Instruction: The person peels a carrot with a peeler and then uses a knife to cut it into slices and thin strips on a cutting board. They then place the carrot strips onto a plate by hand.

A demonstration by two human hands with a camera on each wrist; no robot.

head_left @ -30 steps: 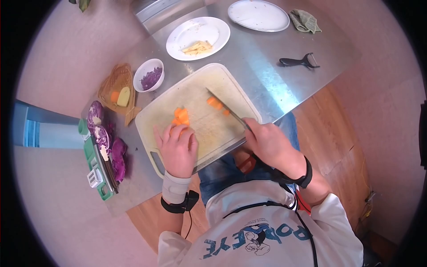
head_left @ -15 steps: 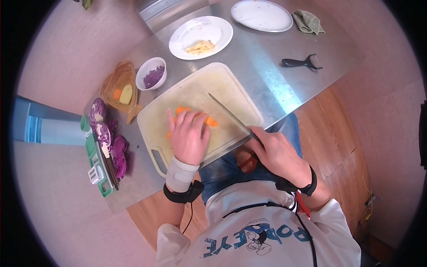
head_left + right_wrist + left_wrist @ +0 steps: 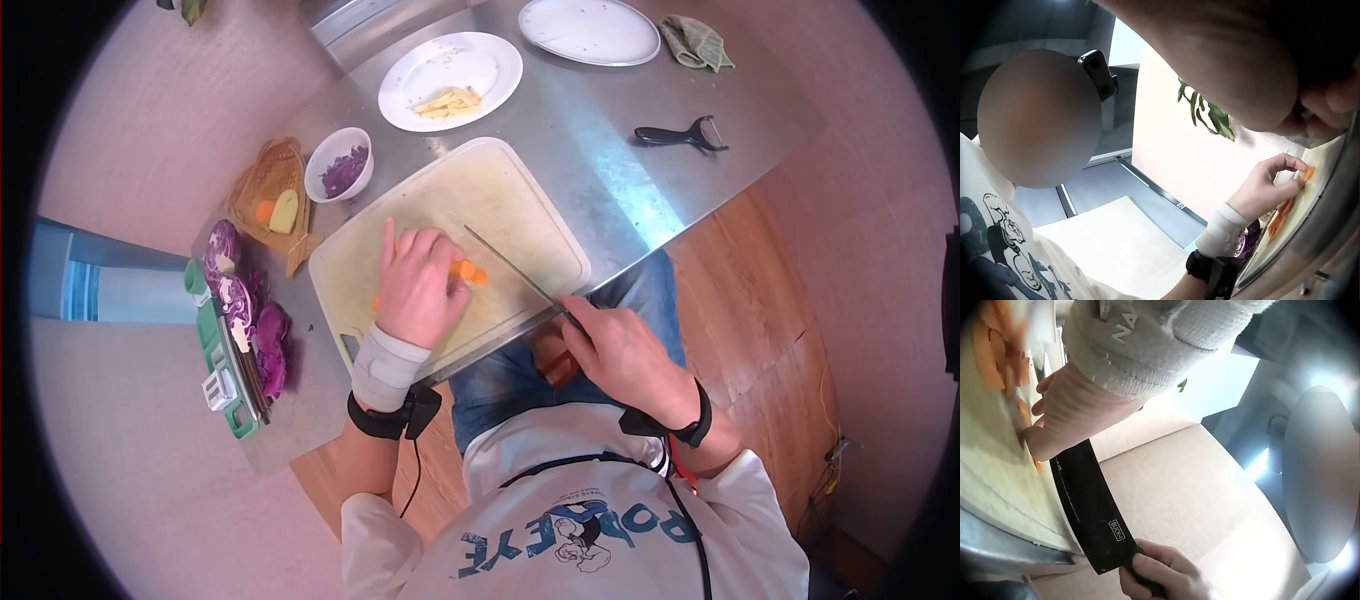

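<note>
On the cream cutting board (image 3: 530, 200), my left hand (image 3: 415, 290) curls its fingers and thumb round orange carrot pieces (image 3: 468, 272), most of them hidden under the palm. The right wrist view shows thumb and fingertips bent toward each other at the carrot pieces (image 3: 1282, 215). More carrot slices (image 3: 1007, 359) lie at the upper left of the left wrist view. My right hand (image 3: 630, 360) grips the handle of a black cleaver (image 3: 1088, 500) at the board's near right edge. Its blade stands on edge over the board, a short way right of the carrot.
Behind the board are a bowl of shredded purple cabbage (image 3: 345, 172), a plate with pale strips (image 3: 450, 55) and a second white plate (image 3: 590, 30). A peeler (image 3: 680, 135) and cloth (image 3: 697, 43) lie right. Left stand a basket (image 3: 250, 195), cabbage pieces (image 3: 238, 300) and a green slicer (image 3: 213, 345).
My left hand has moved right and closed over the carrot pieces, bringing the slices together. The cleaver has come away from the slices it was touching, drawn slightly toward me.
</note>
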